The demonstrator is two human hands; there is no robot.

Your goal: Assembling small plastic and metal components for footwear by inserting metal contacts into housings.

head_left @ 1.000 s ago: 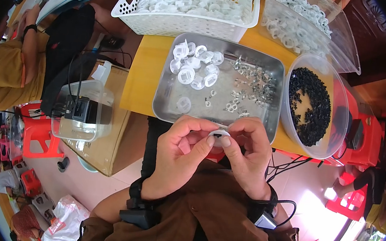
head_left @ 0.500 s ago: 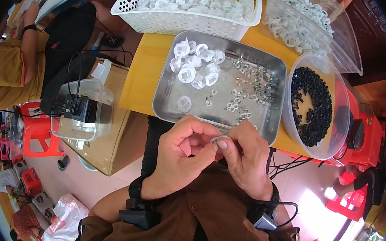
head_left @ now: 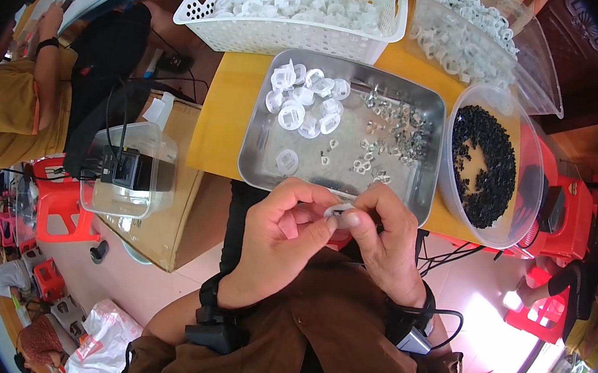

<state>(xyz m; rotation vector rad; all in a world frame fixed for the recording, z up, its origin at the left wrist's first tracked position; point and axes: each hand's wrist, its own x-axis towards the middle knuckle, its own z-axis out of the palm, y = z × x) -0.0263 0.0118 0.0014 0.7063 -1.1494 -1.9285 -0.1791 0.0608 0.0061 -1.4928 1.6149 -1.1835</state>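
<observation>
Between the fingertips of both hands, in front of the metal tray (head_left: 248,153), is a small white round plastic part (head_left: 338,209). My left hand (head_left: 284,240) pinches it from the left, thumb and forefinger on its rim. From the right, the thumb and forefinger of my right hand (head_left: 384,243) press on it. Fingers cover much of the part. In the tray's left half lies a cluster of white round plastic parts (head_left: 292,115), with a single white disc (head_left: 287,161) below them. Small shiny metal pieces (head_left: 410,138) are scattered over the right half.
Right of the tray stands a clear round tub (head_left: 530,189) of small black pieces (head_left: 488,152). A white perforated basket (head_left: 285,38) and a clear bin (head_left: 537,73) hold more white parts behind. On a cardboard box (head_left: 198,205) sits a clear container (head_left: 166,198). Another person (head_left: 23,106) sits at left.
The white part has tilted a little between my fingertips, showing more of its upper side and a dark slot. Both hands stay in nearly the same place.
</observation>
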